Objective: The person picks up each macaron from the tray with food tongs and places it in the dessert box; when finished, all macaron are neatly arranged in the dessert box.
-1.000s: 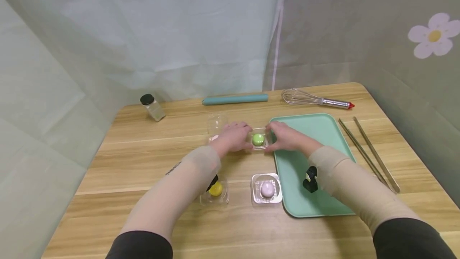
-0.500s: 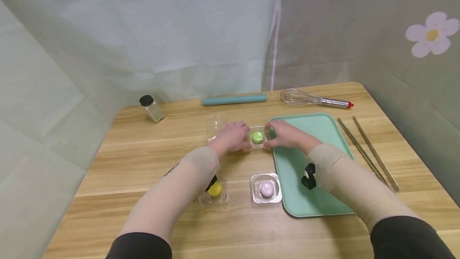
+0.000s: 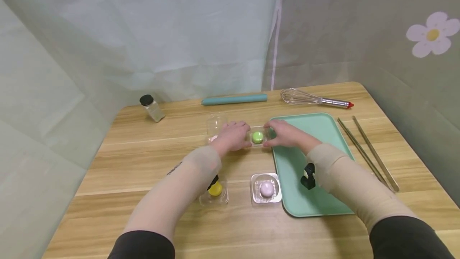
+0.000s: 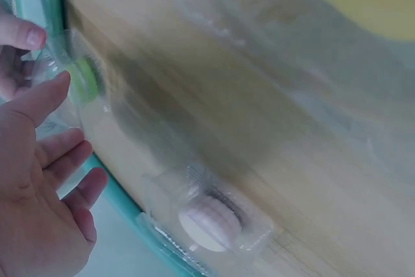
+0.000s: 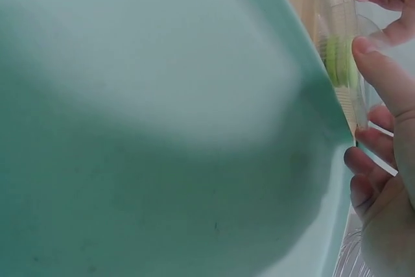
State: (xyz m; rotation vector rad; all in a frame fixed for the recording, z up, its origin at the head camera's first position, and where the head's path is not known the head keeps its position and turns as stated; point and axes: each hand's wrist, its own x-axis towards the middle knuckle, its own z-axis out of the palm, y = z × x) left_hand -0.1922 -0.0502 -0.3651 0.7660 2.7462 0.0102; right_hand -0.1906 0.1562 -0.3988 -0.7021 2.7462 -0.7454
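A green macaron (image 3: 257, 137) sits in a small clear plastic box (image 3: 257, 145) beside the tray's left edge. My left hand (image 3: 235, 136) grips the box's left side between thumb and fingers. On the opposite side my right hand (image 3: 284, 133) holds it the same way. Seen from the right wrist, the lid (image 5: 352, 63) stands over the green macaron and my right thumb presses on it. Nearer me lies a clear box with a lilac macaron (image 3: 267, 189). A yellow macaron (image 3: 215, 189) in another box is partly under my left forearm. Behind my left hand, a pink macaron (image 3: 213, 138) is mostly hidden.
The green tray (image 3: 298, 207) lies under my right forearm. Two brown sticks (image 3: 375, 153) lie to its right, a whisk (image 3: 316, 100) behind it. A blue-green rolled stick (image 3: 234, 99) and a tilted black-capped jar (image 3: 152, 108) are at the back. An open clear lid (image 3: 216, 121) stands by the pink macaron.
Both hands stay at the green macaron's box with almost no movement. The view shifted slightly in the first half second; the other things lie as before.
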